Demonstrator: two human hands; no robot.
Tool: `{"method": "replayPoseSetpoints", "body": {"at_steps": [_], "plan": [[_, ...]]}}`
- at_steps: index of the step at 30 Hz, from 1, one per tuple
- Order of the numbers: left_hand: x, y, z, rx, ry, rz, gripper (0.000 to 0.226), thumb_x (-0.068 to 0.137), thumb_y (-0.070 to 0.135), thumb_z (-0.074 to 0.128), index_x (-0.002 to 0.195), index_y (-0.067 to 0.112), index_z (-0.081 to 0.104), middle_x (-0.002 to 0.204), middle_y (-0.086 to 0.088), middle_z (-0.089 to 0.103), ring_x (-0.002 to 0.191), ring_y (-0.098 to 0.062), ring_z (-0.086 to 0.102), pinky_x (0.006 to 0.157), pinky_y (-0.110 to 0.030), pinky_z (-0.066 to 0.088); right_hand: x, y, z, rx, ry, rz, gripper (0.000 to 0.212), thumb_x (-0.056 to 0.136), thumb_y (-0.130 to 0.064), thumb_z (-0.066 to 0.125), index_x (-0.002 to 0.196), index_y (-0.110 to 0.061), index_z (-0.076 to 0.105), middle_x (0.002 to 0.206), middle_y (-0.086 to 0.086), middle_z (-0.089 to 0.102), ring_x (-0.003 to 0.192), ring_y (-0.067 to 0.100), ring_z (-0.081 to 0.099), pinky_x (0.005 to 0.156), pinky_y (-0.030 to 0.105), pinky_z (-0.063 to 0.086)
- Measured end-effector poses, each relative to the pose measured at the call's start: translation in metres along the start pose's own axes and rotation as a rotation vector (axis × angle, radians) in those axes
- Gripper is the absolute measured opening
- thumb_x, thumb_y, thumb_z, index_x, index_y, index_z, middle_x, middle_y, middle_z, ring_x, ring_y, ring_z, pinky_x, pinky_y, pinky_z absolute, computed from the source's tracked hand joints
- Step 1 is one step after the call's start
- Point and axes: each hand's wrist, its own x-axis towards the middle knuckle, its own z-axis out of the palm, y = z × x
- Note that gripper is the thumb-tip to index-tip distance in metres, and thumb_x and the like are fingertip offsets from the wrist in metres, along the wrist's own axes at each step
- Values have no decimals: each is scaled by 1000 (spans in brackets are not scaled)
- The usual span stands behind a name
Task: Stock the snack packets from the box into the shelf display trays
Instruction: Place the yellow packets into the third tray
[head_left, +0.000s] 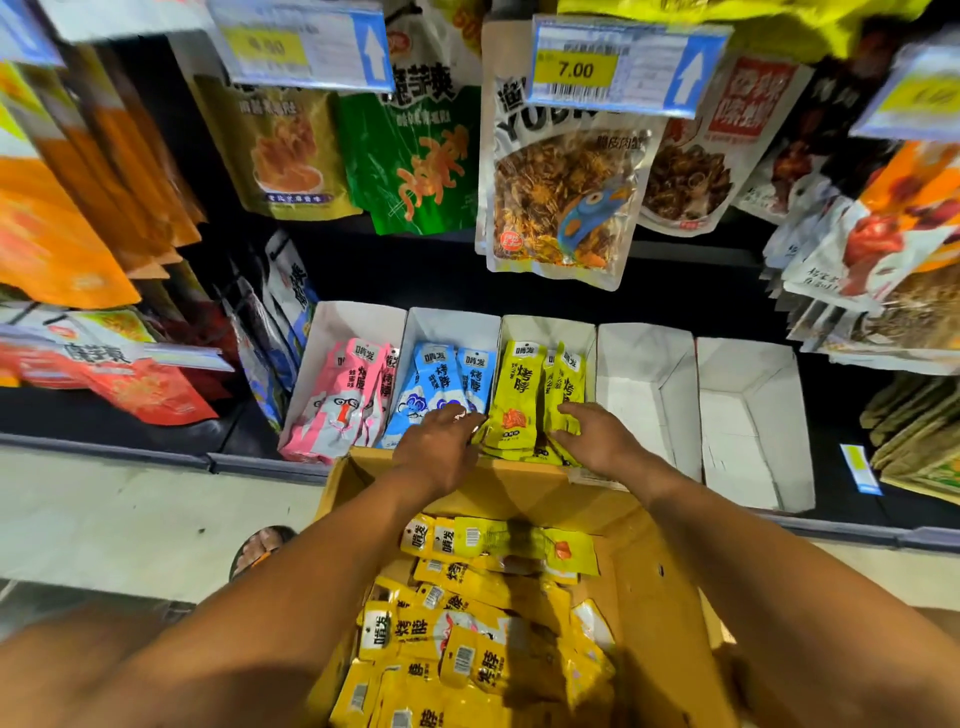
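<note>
Listener: Where is there open room around the cardboard box (519, 488)?

Operator: On my remote feed, the box's far wall meets the grey shelf lip (260, 462). Just beyond that wall stand five white trays (452, 319). The two furthest right of the box show bare floors. Hanging bags (561, 197) sit well above the box.

Listener: And the hands?

Operator: Both reach past the far wall to the yellow packets (519, 395) in the middle tray. The right hand (597, 441) rests fairly straight fingers on the stack's right side. The left hand (441, 447) has bent fingers at the stack's left edge, and I cannot tell whether it grips. Loose packets (467, 649) fill the box.
</note>
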Motion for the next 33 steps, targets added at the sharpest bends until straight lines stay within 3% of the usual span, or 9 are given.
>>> {"method": "replayPoseSetpoints", "body": {"at_steps": [5,11,14,19,22,26,31,33], "plan": [[-52,-14,-6,155,72,40,54,107,45,39,158,33,30,168,-6,25,155,-31,20,122,-50,26,-41,-6,-1,-18,53,-59,51,97,-37,61,144,-21,51,149,10,46,134,30,47,110,37,41],[-126,-57,21,173,128,-57,57,107,51,29,161,38,17,172,-4,11,159,-28,2,125,-49,-3,-99,-8,27,-25,149,-218,38,91,-21,64,129,-24,62,131,5,56,118,25,57,101,38,49],[-159,-83,43,161,124,-140,61,106,51,30,162,36,12,173,-2,-2,158,-27,-7,127,-52,6,-114,-5,51,-59,149,-229,35,89,-21,62,123,-28,63,126,1,59,118,25,56,97,36,50],[-179,-106,68,239,80,-152,74,103,56,34,163,35,-3,168,-5,-26,154,-28,-25,128,-51,5,-111,0,104,-166,-91,-119,45,88,-28,61,133,-32,57,135,1,54,124,26,55,99,38,49],[-178,-107,72,262,88,-146,81,97,58,40,164,33,1,169,-7,-25,155,-30,-24,128,-48,3,-101,6,135,-183,-205,-69,50,90,-27,61,139,-29,53,141,4,53,131,26,50,105,38,46],[-178,-109,74,279,121,-145,78,96,58,40,164,31,13,171,-8,-17,157,-29,-19,128,-51,13,-82,2,167,-241,-291,-1,54,91,-30,60,144,-30,48,145,4,50,135,27,47,110,42,39],[-176,-109,76,265,127,-155,76,98,57,37,164,30,12,170,-6,-22,156,-27,-23,126,-46,0,-47,-14,197,-270,-363,-17,58,93,-21,58,148,-25,42,152,3,45,140,26,41,112,37,40],[-175,-109,79,253,137,-155,75,98,56,39,164,29,15,170,-7,-19,157,-27,-20,126,-46,2,-33,-15,206,-280,-371,-17,63,92,-18,58,151,-24,38,155,4,40,142,27,39,114,36,38]]}}
